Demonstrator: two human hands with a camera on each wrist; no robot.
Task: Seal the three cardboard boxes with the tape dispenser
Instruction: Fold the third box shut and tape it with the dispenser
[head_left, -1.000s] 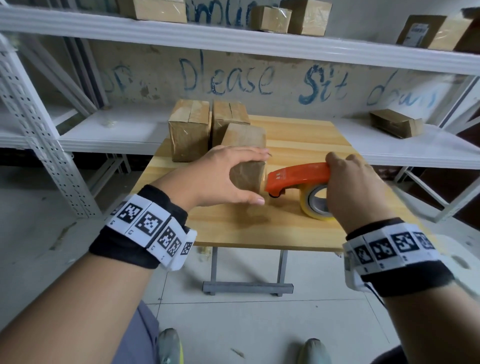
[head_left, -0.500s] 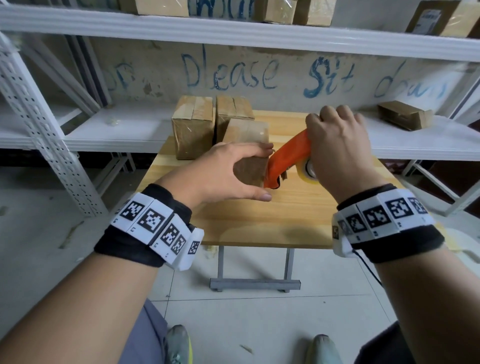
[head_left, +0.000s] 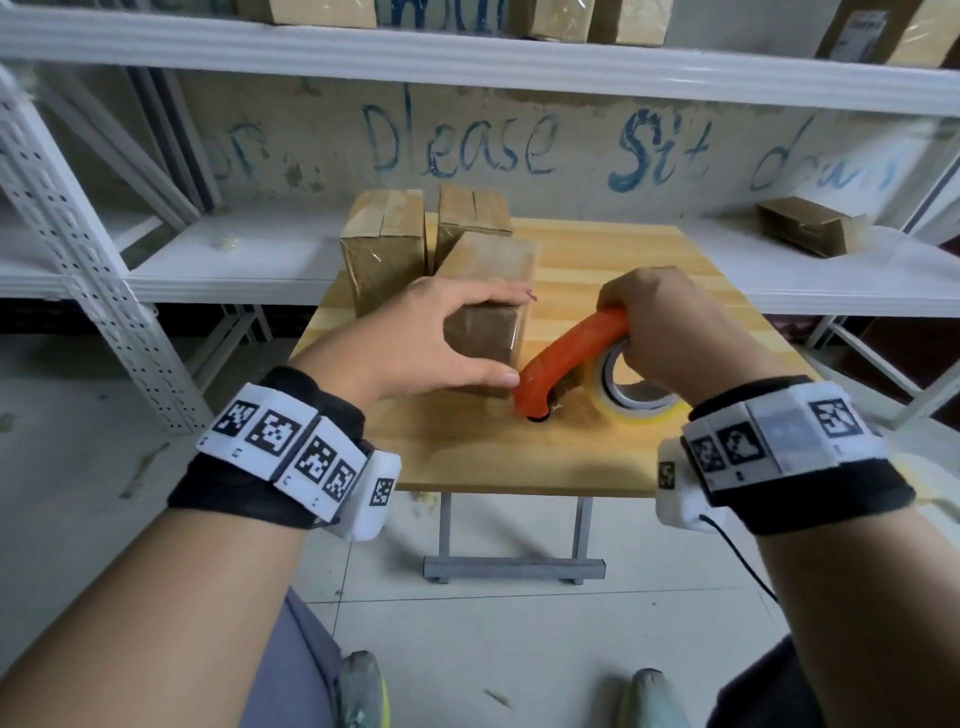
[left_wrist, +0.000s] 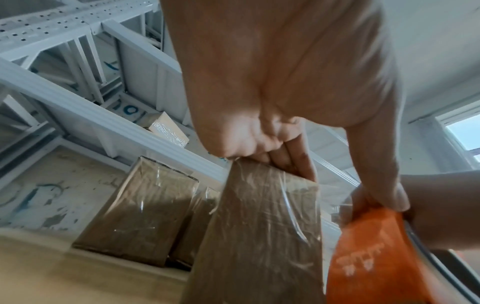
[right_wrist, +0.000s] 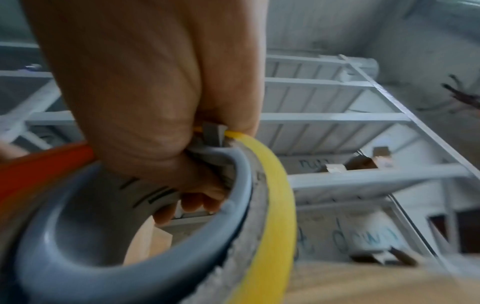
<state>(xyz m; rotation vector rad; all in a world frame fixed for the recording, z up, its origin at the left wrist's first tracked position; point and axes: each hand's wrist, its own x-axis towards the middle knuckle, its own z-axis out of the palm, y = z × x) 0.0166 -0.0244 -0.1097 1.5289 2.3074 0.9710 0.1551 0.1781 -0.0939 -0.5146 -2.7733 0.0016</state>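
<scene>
Three brown cardboard boxes stand on the wooden table (head_left: 597, 467). My left hand (head_left: 441, 335) grips the front box (head_left: 493, 260) from above, fingers over its top and thumb on its near face; in the left wrist view the front box (left_wrist: 259, 236) shows wrinkled clear tape. The left rear box (head_left: 384, 244) and the right rear box (head_left: 472, 213) stand close behind it. My right hand (head_left: 670, 332) grips the orange tape dispenser (head_left: 566, 358), whose nose rests on the table at the front box's near right corner. Its yellowish tape roll (right_wrist: 272, 205) sits under my fingers.
White metal shelving runs behind and beside the table, with a small box (head_left: 810, 226) on the right shelf and several boxes on the upper shelf (head_left: 467, 57). The table's near edge is just past my wrists. Grey floor and my shoes lie below.
The right hand has come down from its raised position beside the box, bringing the dispenser's nose onto the table at the box's near corner. The left hand keeps its hold on the front box.
</scene>
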